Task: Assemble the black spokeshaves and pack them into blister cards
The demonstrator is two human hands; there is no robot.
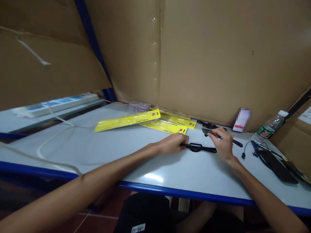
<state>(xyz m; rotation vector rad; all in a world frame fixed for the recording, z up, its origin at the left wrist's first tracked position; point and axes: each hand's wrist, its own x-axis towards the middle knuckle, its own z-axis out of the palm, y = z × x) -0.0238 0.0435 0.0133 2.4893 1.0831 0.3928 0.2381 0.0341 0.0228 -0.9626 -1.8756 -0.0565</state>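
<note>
One dark garment [143,210] shows below you, under the blue front edge [184,192] of the pale table [102,155]. Past that edge, your left hand [172,143] is closed, pinching the left end of a slotted black strip [195,147] that runs out toward your right; whether the strip rests on the tabletop or sits slightly above it, you can't tell from here. Your right hand [223,142] pinches a small dark piece [206,131] between thumb and fingers, farther from you than the strip and seemingly apart from it. You appear to be at a handling step, the strip steadied on one side and the piece managed on the other. Judging by that, your next move calls for a firm left pinch and a careful right wrist, since a slim dark bar [237,143] and a second black strip [211,125] lie close behind your right hand. Farther back, yellow packages [128,120] overlap on your left, while a bottle [269,127] and an upright phone [242,119] stand on your right, before the cardboard wall [206,58].
</note>
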